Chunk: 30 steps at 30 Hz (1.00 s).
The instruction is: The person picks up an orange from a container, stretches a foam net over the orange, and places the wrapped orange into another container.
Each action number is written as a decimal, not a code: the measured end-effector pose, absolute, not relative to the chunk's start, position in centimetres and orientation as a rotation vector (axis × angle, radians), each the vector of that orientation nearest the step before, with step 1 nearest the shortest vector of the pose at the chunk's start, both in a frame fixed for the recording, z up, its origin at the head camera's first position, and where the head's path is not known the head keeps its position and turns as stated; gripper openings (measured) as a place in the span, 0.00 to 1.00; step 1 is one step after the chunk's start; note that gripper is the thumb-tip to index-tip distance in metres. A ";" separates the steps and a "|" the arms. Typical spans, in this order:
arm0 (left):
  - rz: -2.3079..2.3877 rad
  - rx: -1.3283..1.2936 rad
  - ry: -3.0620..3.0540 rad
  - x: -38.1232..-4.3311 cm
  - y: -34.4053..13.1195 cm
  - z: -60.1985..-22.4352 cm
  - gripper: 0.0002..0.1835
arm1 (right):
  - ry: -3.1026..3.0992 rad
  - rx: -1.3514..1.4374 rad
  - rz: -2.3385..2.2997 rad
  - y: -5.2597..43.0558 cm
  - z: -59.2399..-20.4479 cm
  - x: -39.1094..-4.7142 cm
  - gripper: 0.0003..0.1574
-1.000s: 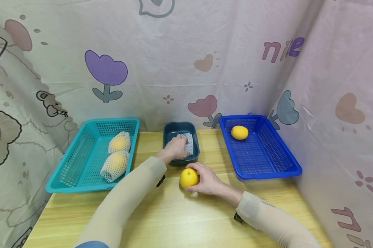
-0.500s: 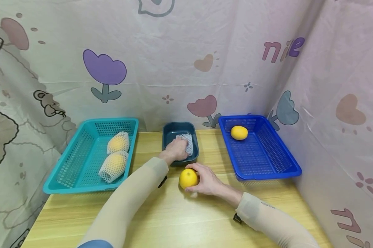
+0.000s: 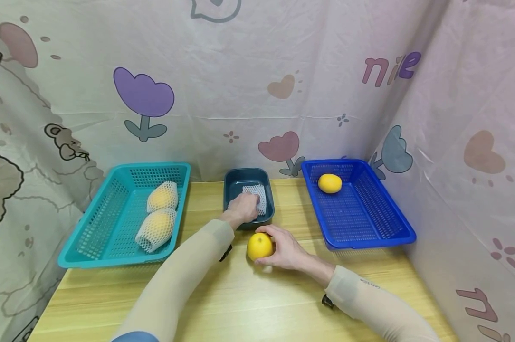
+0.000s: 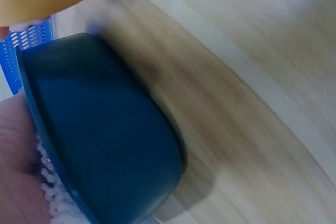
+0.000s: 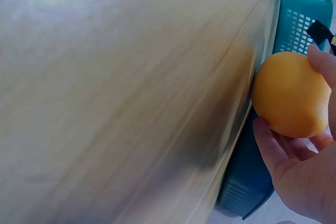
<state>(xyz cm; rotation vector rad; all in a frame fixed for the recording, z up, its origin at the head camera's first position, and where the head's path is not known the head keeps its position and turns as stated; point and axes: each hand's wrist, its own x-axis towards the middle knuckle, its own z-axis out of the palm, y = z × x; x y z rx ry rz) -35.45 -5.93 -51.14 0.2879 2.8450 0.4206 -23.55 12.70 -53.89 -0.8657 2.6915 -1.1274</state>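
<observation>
Wood-grain bench [image 3: 223, 308]: right hand [image 3: 285, 249] grips yellow fruit [image 3: 259, 246] from its right side, apparently to steady it, while left hand [image 3: 244, 207], its hold hidden, reaches to white foam netting [image 3: 259, 192] in the dark bin [image 3: 242, 177] just beyond, turquoise basket [image 3: 119, 209] leftward.

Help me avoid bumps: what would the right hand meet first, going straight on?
Beyond the yellow fruit it holds, the right hand would probably meet the left sleeve first, though depth is unclear.
</observation>
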 end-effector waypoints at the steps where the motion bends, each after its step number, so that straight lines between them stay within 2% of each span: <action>1: 0.429 0.281 2.849 -35.5 -6.0 -51.1 0.21 | 2.693 -0.868 -1.124 12.7 -53.9 -23.5 0.49; 30: 0.515 0.348 3.031 -35.2 -6.3 -49.8 0.12 | 2.720 -0.860 -1.088 12.5 -53.5 -23.2 0.49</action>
